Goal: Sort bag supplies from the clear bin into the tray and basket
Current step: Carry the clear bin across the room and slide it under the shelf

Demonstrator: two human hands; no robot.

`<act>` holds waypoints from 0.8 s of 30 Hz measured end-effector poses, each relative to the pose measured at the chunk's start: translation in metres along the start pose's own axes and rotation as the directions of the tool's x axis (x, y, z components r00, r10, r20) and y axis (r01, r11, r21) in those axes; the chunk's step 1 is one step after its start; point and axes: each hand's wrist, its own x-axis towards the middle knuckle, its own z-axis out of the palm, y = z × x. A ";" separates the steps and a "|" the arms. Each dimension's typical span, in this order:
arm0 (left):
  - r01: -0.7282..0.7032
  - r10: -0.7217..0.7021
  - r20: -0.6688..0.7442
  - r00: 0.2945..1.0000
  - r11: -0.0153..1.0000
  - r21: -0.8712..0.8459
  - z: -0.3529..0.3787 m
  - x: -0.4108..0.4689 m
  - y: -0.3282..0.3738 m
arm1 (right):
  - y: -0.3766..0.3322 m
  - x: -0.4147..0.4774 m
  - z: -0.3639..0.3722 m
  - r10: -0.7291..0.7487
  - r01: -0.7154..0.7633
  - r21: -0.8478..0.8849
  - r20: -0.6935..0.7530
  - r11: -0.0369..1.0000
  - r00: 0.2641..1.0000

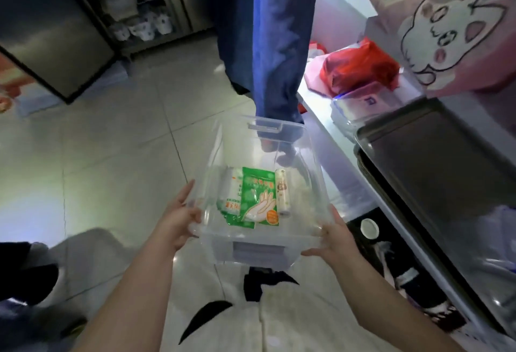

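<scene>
I carry a clear plastic bin (279, 248) in front of me above the tiled floor. My left hand (178, 219) grips its near left rim, thumb over the edge. My right hand (333, 242) holds the near right corner, fingers curled under the rim. Inside the bin lie a green glove packet (259, 198), a white roll of bags with green print (231, 192) to its left, and a slim white roll (283, 193) to its right. A dark metal tray (435, 156) lies on the white counter at the right. No basket is in view.
Another person in blue trousers (273, 44) stands just beyond the bin. On the counter (321, 117) sit a red plastic bag (360, 68), a clear lidded box (363, 105) and a pink cat-print bag (446, 22). Shelves with white cups (142, 27) stand at the back left.
</scene>
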 end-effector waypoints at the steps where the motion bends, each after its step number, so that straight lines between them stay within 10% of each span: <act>1: 0.016 -0.016 0.015 1.000 0.999 0.032 0.003 0.016 0.012 | -0.005 0.008 0.007 0.019 -0.017 0.033 -0.033 0.999 0.999; 11: 0.071 -0.177 0.233 0.956 0.913 0.401 0.050 0.182 0.120 | -0.007 0.052 0.078 -0.071 0.144 0.292 -0.246 0.946 0.967; 18: 0.035 -0.302 0.373 0.877 0.815 0.578 0.098 0.302 0.157 | -0.013 0.107 0.141 0.077 0.304 0.489 -0.616 0.818 0.784; 24: 0.016 -0.316 0.433 0.844 0.823 0.568 0.139 0.368 0.178 | -0.018 0.144 0.166 0.144 0.334 0.545 -0.657 0.769 0.740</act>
